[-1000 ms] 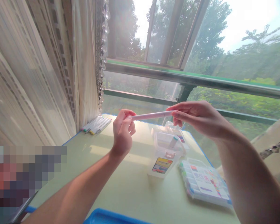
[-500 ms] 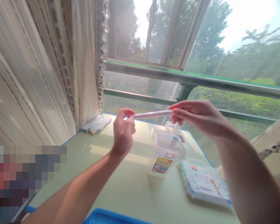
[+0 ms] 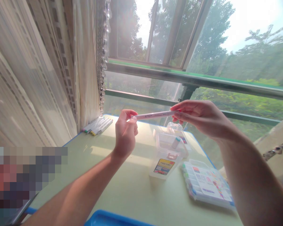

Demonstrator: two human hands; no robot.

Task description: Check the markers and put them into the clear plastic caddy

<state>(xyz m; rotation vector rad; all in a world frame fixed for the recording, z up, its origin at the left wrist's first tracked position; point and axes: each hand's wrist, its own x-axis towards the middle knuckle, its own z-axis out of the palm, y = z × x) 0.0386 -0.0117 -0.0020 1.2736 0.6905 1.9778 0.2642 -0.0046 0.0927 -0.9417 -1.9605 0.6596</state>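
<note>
A slim white marker (image 3: 154,115) is held nearly level above the table, its right end slightly higher. My left hand (image 3: 125,128) pinches its left end between thumb and fingers. At the other end, my right hand (image 3: 198,117) is closed on it with thumb and fingertips. Both tips of the marker are covered by my fingers. Below it stands a clear plastic marker box (image 3: 155,153) with a yellow label and its lid swung back. One marker with a teal end (image 3: 176,142) leans inside the box.
Several white markers (image 3: 97,125) lie at the table's far left by the curtain (image 3: 87,62). A flat clear case (image 3: 207,182) lies to the right on the pale green table (image 3: 122,191). A blue tray edge (image 3: 118,218) shows at the front, and a window rail (image 3: 202,81) runs behind.
The marker has turned slightly about its length, so dark print now shows on its side. Both hands keep their grip and have barely shifted.
</note>
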